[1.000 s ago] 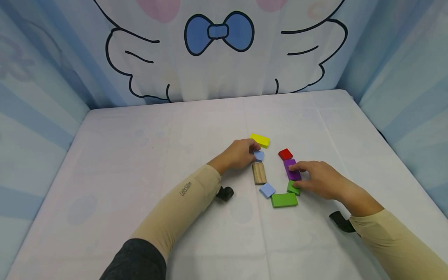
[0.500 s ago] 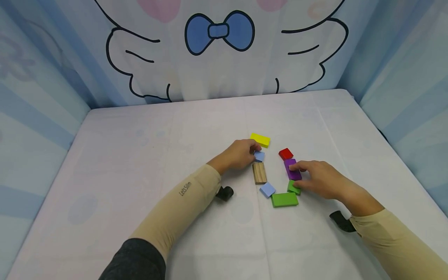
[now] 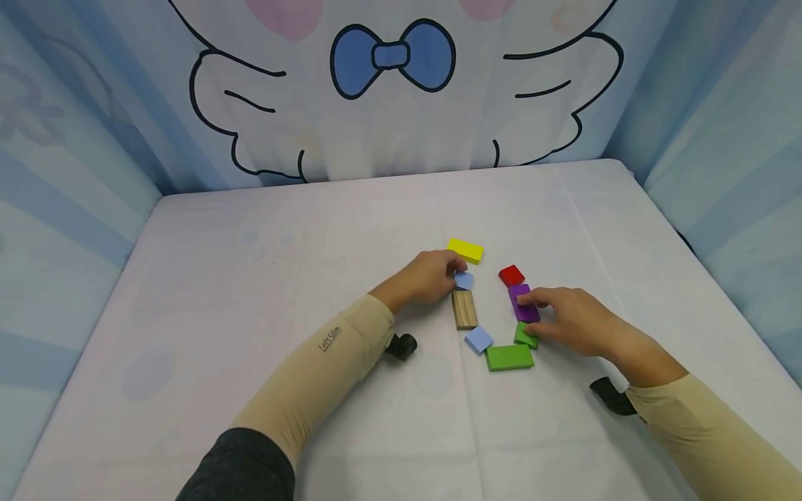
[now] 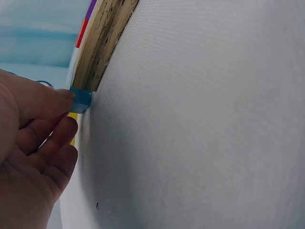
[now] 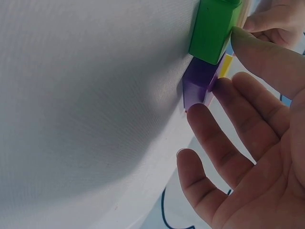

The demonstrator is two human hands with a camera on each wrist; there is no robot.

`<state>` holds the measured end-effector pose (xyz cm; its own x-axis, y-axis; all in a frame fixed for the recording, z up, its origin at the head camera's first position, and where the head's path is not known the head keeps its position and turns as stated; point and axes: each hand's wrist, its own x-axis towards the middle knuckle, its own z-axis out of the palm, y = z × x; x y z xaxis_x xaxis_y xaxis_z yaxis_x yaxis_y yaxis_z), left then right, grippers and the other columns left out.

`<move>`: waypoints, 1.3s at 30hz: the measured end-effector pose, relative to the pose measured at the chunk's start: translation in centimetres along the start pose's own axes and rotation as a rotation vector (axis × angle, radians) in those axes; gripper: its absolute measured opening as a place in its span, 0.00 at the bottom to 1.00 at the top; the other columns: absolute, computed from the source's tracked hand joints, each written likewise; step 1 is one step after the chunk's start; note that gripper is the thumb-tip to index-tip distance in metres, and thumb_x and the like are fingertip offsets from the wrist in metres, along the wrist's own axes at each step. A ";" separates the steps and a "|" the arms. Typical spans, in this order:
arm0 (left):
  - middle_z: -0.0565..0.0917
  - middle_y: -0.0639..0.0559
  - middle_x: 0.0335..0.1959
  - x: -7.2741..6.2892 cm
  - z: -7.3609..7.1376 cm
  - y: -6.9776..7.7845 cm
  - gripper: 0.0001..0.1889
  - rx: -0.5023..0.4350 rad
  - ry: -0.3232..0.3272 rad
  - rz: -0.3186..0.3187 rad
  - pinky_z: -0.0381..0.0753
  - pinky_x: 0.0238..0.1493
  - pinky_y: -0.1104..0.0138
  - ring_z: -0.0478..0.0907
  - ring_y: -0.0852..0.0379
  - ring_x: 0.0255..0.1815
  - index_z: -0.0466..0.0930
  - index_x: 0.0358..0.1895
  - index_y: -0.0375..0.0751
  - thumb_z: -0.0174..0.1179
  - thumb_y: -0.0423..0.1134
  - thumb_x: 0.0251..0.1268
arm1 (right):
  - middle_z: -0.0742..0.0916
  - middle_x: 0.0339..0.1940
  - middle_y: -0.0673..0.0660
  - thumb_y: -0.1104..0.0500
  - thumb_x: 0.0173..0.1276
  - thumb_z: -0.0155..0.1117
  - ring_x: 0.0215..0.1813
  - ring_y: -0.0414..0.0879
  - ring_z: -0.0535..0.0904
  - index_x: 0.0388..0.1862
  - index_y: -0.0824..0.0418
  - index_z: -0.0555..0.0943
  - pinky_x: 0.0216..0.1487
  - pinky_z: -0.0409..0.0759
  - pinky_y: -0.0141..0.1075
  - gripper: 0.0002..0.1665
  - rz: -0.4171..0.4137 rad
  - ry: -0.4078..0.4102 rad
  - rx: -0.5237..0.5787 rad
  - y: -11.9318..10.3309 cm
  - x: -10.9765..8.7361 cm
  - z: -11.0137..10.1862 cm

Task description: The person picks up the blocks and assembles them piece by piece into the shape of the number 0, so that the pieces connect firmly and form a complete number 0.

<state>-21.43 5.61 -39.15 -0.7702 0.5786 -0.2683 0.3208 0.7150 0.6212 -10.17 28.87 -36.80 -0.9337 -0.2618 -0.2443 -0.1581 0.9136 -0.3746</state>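
Note:
My left hand [image 3: 431,275] pinches a small light-blue block [image 3: 464,280] at the left side of a loose ring of coloured blocks. In the left wrist view the thumb lies on that blue block [image 4: 81,100], touching the end of a wooden block [image 4: 100,45]. The right hand [image 3: 576,320] lies at the ring's right side, its fingers relaxed. Its thumb touches the small green block [image 3: 525,335], and a fingertip touches the purple block [image 3: 523,304]. Both green [image 5: 214,31] and purple [image 5: 199,78] blocks show in the right wrist view, with the lower fingers off them.
A yellow block [image 3: 466,250] lies at the top of the ring, and a red block [image 3: 512,275] adjoins the purple one. Another light-blue block [image 3: 479,340] and a long green block [image 3: 509,358] form the near side. All rest on a white-covered table [image 3: 250,278] with curtains around.

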 end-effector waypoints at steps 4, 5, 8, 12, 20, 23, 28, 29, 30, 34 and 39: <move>0.79 0.52 0.56 0.0 0.0 0.0 0.16 -0.014 -0.001 -0.001 0.70 0.63 0.68 0.73 0.58 0.55 0.78 0.61 0.42 0.58 0.31 0.73 | 0.83 0.57 0.67 0.56 0.64 0.74 0.61 0.67 0.75 0.63 0.63 0.79 0.59 0.73 0.62 0.30 -0.003 0.007 -0.007 0.0 0.1 0.1; 0.79 0.52 0.57 0.0 0.0 0.0 0.16 -0.017 -0.002 -0.002 0.70 0.63 0.68 0.73 0.58 0.55 0.78 0.61 0.42 0.58 0.31 0.73 | 0.83 0.57 0.67 0.56 0.64 0.73 0.61 0.67 0.75 0.63 0.63 0.79 0.59 0.73 0.62 0.30 -0.004 0.007 -0.007 0.0 0.1 0.1; 0.79 0.52 0.57 0.0 0.0 0.0 0.16 -0.024 -0.005 -0.005 0.70 0.63 0.67 0.73 0.58 0.55 0.78 0.61 0.42 0.58 0.31 0.73 | 0.83 0.57 0.68 0.55 0.64 0.74 0.61 0.67 0.75 0.63 0.63 0.79 0.58 0.73 0.62 0.30 -0.003 0.003 -0.007 0.0 0.0 0.0; 0.79 0.52 0.56 -0.1 0.0 -0.1 0.16 -0.022 -0.005 0.001 0.70 0.63 0.68 0.73 0.58 0.54 0.77 0.61 0.42 0.58 0.32 0.73 | 0.83 0.57 0.68 0.54 0.63 0.74 0.60 0.68 0.75 0.63 0.63 0.78 0.58 0.73 0.62 0.31 -0.004 -0.002 -0.009 0.1 0.0 0.0; 0.79 0.51 0.56 -0.1 0.1 -0.1 0.16 -0.032 0.000 0.004 0.70 0.63 0.67 0.73 0.58 0.54 0.77 0.61 0.42 0.57 0.31 0.74 | 0.83 0.56 0.67 0.55 0.64 0.74 0.60 0.67 0.76 0.63 0.63 0.79 0.58 0.74 0.62 0.30 -0.006 0.003 -0.007 0.1 0.1 0.0; 0.79 0.52 0.56 0.0 0.1 0.0 0.15 -0.038 -0.002 -0.003 0.71 0.63 0.67 0.73 0.58 0.54 0.78 0.61 0.42 0.57 0.31 0.74 | 0.83 0.56 0.67 0.54 0.63 0.74 0.60 0.67 0.76 0.63 0.63 0.79 0.57 0.74 0.61 0.30 -0.010 0.004 -0.004 0.1 0.0 0.0; 0.79 0.51 0.56 -0.1 0.1 0.1 0.16 -0.037 -0.003 -0.004 0.71 0.62 0.67 0.72 0.57 0.54 0.78 0.61 0.43 0.56 0.31 0.74 | 0.83 0.55 0.67 0.54 0.63 0.75 0.59 0.67 0.76 0.63 0.63 0.79 0.57 0.75 0.61 0.31 -0.016 0.006 0.001 0.2 0.0 0.0; 0.79 0.51 0.57 -0.1 0.1 0.1 0.16 -0.040 -0.002 -0.004 0.71 0.63 0.67 0.72 0.57 0.54 0.77 0.61 0.43 0.56 0.31 0.74 | 0.83 0.55 0.67 0.54 0.63 0.75 0.59 0.67 0.76 0.63 0.63 0.79 0.57 0.75 0.61 0.31 -0.017 0.006 0.002 0.2 0.0 0.0; 0.78 0.50 0.57 -0.1 0.1 0.0 0.16 -0.045 0.003 -0.005 0.71 0.63 0.66 0.72 0.57 0.55 0.77 0.62 0.43 0.55 0.31 0.74 | 0.83 0.55 0.67 0.54 0.63 0.75 0.59 0.67 0.76 0.63 0.63 0.79 0.57 0.75 0.61 0.31 -0.017 0.006 0.004 0.3 -0.1 0.0; 0.78 0.51 0.59 -0.2 -0.3 -0.1 0.18 -0.097 0.056 0.004 0.71 0.63 0.64 0.72 0.56 0.59 0.76 0.63 0.44 0.55 0.31 0.73 | 0.83 0.55 0.67 0.55 0.63 0.74 0.59 0.67 0.76 0.63 0.64 0.79 0.57 0.75 0.61 0.31 -0.021 0.005 0.014 0.3 -0.1 0.0; 0.77 0.52 0.63 0.0 -1.2 -0.2 0.19 -0.105 0.127 0.041 0.69 0.66 0.63 0.71 0.54 0.64 0.75 0.65 0.43 0.57 0.33 0.73 | 0.84 0.55 0.67 0.54 0.63 0.74 0.59 0.66 0.76 0.62 0.64 0.79 0.57 0.75 0.61 0.30 -0.029 0.007 0.020 0.2 -0.1 -0.1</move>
<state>-22.10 5.03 -38.38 -0.8232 0.5476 -0.1496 0.2993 0.6427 0.7053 -10.13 29.14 -36.78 -0.9310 -0.2859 -0.2269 -0.1789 0.8992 -0.3993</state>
